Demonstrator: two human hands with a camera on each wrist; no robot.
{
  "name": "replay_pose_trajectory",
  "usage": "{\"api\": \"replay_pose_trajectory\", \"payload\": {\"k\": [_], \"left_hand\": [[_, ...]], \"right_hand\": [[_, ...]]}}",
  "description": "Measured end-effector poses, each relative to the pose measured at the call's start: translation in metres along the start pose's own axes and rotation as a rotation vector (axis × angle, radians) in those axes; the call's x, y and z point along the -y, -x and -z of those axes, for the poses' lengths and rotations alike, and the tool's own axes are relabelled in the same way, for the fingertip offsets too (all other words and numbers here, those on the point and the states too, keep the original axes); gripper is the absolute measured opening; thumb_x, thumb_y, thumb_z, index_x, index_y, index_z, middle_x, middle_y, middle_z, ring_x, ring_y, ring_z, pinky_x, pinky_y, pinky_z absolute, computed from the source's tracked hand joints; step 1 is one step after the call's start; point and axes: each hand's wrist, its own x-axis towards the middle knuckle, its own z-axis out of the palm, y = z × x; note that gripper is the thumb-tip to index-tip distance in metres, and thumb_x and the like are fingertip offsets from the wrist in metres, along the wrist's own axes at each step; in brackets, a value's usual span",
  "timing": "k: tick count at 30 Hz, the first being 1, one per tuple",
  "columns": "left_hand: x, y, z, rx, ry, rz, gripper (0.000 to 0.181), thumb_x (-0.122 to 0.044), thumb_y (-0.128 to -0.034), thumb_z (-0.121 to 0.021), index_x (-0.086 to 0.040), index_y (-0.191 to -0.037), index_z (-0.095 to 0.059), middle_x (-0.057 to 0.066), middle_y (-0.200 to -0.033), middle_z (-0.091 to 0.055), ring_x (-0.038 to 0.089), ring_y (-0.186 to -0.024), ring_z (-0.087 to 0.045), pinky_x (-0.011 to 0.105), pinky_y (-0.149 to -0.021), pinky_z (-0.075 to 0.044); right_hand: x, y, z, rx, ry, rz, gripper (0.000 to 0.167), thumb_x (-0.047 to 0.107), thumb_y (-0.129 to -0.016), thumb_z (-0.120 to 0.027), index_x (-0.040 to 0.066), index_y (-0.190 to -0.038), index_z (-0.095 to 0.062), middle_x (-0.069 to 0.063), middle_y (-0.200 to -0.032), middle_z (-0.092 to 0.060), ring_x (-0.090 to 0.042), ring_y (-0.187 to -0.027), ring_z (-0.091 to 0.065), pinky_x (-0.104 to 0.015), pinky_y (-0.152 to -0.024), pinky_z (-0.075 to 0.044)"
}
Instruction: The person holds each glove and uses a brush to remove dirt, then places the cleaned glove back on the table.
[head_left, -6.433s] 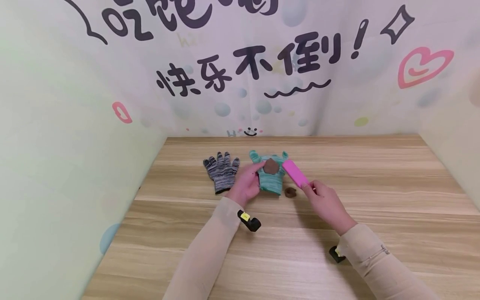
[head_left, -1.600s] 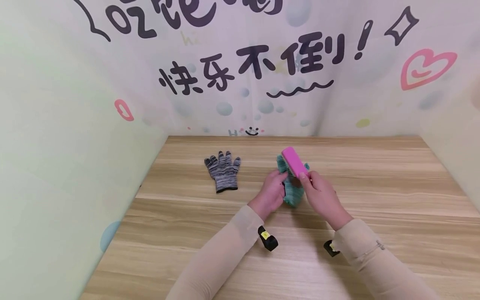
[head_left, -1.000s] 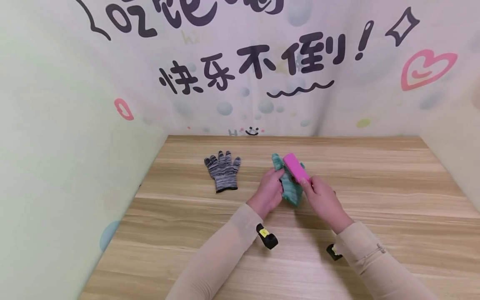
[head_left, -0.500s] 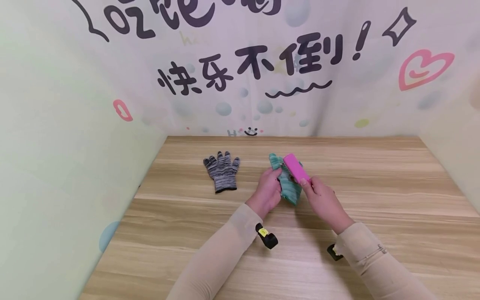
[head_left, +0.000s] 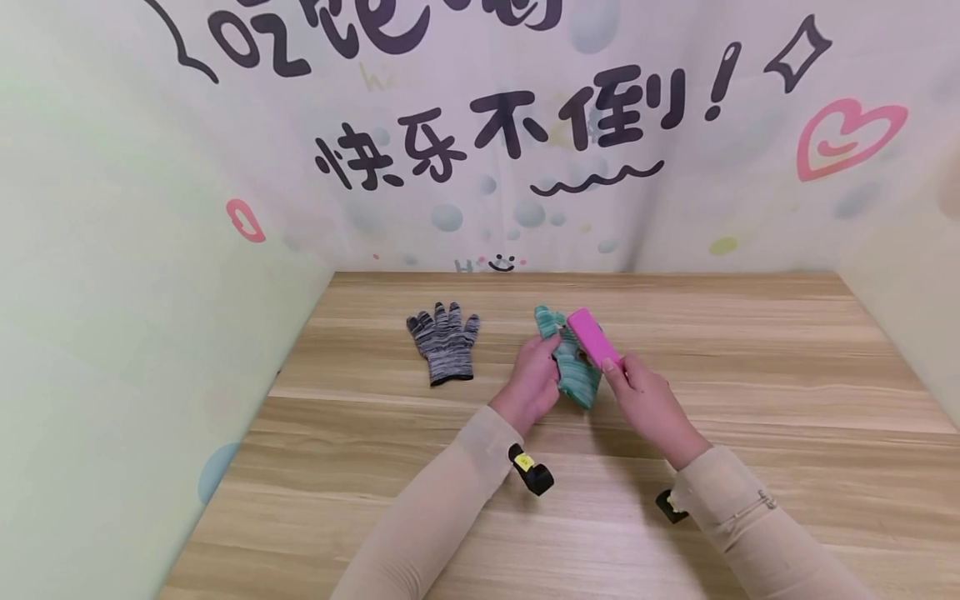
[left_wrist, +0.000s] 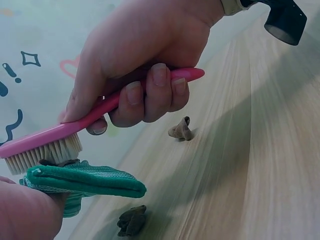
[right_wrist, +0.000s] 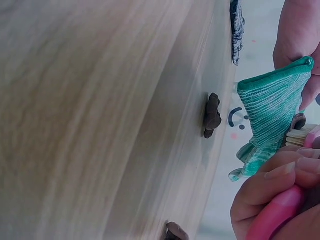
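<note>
My left hand (head_left: 531, 379) pinches a teal knitted glove (head_left: 579, 379) by its edge, with the thumb on top. My right hand (head_left: 656, 408) grips a pink brush (head_left: 594, 337) by its handle, fingers curled round it. In the left wrist view the pale bristles of the brush (left_wrist: 42, 137) press on a dark brown piece on the glove (left_wrist: 85, 180), which is held above the table. The right wrist view shows the glove (right_wrist: 272, 107) hanging cuff up, a brown lump (right_wrist: 299, 121) between it and the bristles.
A grey and black knitted glove (head_left: 447, 343) lies flat on the wooden table (head_left: 337, 467), left of my hands. Below the raised glove, two brown lumps rest on the table, one nearer (left_wrist: 132, 221) and one farther (left_wrist: 180, 129). A printed cloth hangs behind.
Compared with the earliest frame, the teal glove has moved right and is turned on its side, and the brush is over it. Over the last second the glove and left hand have shifted slightly left.
</note>
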Motion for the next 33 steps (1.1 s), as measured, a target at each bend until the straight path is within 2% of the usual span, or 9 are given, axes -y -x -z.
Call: {"api": "replay_pose_trajectory", "payload": {"k": [7, 18, 28, 33], "left_hand": [[-0.0022, -0.0006, 0.0001, -0.027, 0.014, 0.01, 0.042, -0.017, -0.1088, -0.04, 0.002, -0.147, -0.042, 0.017, -0.148, -0.053, 0.028, -0.14, -0.049, 0.041, -0.119, -0.041], [-0.0078, -0.001, 0.0026, -0.018, 0.048, 0.005, 0.045, -0.016, -0.1094, -0.037, -0.001, -0.151, -0.038, 0.015, -0.154, -0.048, 0.025, -0.144, -0.043, 0.04, -0.121, -0.038], [-0.0092, -0.0011, 0.0035, -0.011, 0.03, 0.005, 0.043, -0.018, -0.1097, -0.036, -0.002, -0.15, -0.042, 0.014, -0.15, -0.052, 0.025, -0.142, -0.047, 0.04, -0.119, -0.04], [-0.0101, -0.0005, 0.0037, -0.008, 0.006, -0.014, 0.042, -0.019, -0.1096, -0.038, -0.004, -0.148, -0.045, 0.013, -0.148, -0.055, 0.025, -0.14, -0.05, 0.04, -0.118, -0.042]], "right_hand": [[-0.0006, 0.0009, -0.0003, -0.005, 0.002, -0.008, 0.055, 0.049, -0.109, -0.032, -0.001, -0.113, -0.054, -0.006, -0.074, -0.044, -0.02, -0.063, -0.041, -0.03, -0.053, -0.038], [-0.0043, 0.0025, 0.0032, 0.016, -0.016, -0.029, 0.059, 0.052, -0.108, -0.032, -0.001, -0.12, -0.054, -0.006, -0.074, -0.044, -0.019, -0.063, -0.041, -0.029, -0.052, -0.037], [-0.0066, 0.0042, 0.0051, 0.044, -0.023, -0.055, 0.061, 0.054, -0.107, -0.031, -0.001, -0.12, -0.054, -0.006, -0.075, -0.044, -0.019, -0.064, -0.041, -0.029, -0.052, -0.036], [-0.0077, 0.0048, 0.0058, 0.036, -0.019, -0.052, 0.059, 0.053, -0.108, -0.031, 0.0, -0.119, -0.054, -0.006, -0.075, -0.044, -0.019, -0.064, -0.041, -0.029, -0.053, -0.037]]}}
